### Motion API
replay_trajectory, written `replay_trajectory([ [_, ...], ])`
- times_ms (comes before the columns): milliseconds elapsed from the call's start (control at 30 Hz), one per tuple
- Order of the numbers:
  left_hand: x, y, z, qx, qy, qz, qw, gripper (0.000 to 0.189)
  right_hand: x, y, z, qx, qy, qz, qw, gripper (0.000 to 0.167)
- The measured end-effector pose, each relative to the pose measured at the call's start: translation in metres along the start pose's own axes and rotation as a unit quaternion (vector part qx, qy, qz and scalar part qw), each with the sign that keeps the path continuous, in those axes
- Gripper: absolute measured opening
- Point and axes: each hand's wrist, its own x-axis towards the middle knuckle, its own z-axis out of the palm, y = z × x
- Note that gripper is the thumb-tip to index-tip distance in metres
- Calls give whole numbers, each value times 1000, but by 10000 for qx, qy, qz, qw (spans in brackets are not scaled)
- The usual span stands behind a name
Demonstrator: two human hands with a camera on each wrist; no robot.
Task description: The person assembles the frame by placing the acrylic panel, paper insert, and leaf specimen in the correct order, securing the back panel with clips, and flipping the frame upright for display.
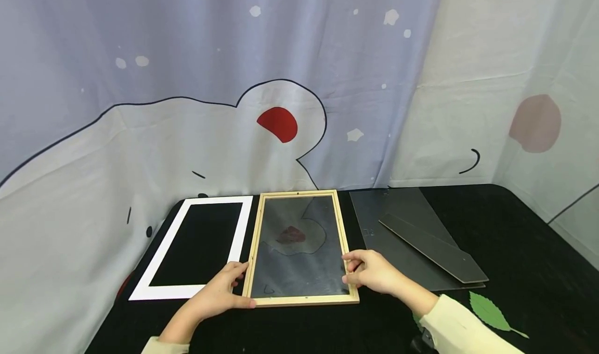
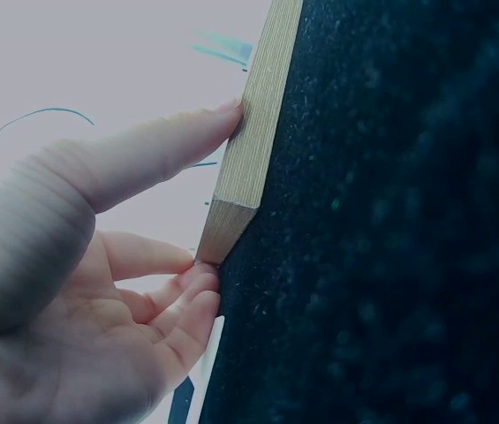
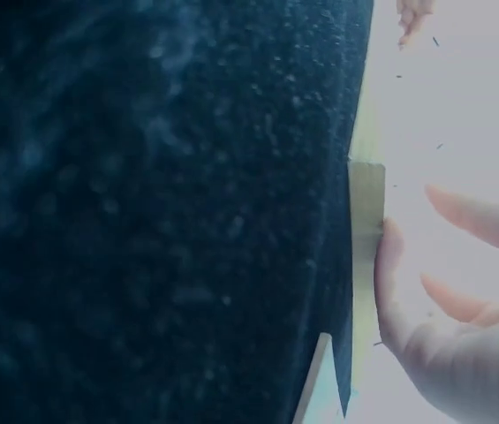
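Note:
A light wooden picture frame (image 1: pixel 300 301) with a clear, reflective pane lies at the middle of the black-covered table. My left hand (image 1: pixel 220 290) holds its near left corner, thumb along the front edge and fingers against the left side. In the left wrist view that thumb (image 2: pixel 165 150) touches the pale wood (image 2: pixel 262 115). On the right rail, close to the near corner, my right hand (image 1: pixel 372 271) grips with bent fingers. One finger (image 3: pixel 390 256) presses the wood's side (image 3: pixel 366 203) in the right wrist view; glare washes out the pane there.
A white rectangular mat (image 1: pixel 168 292) lies left of the picture frame. To its right sits a dark grey board (image 1: pixel 393 203), with a folded-out stand flap (image 1: pixel 435 247) raised on it. A green leaf (image 1: pixel 489 311) lies near the right sleeve. A patterned curtain (image 1: pixel 187 146) hangs behind.

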Motion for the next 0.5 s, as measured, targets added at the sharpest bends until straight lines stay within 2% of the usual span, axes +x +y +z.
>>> replay_trajectory([
  [300,1,-1,0,46,11,25,10000,93,-4,0,-2,-639,-5,-269,9976,58],
  [500,0,2,0,-5,8,-42,10000,93,-3,1,-3,-728,150,-168,9971,70],
])
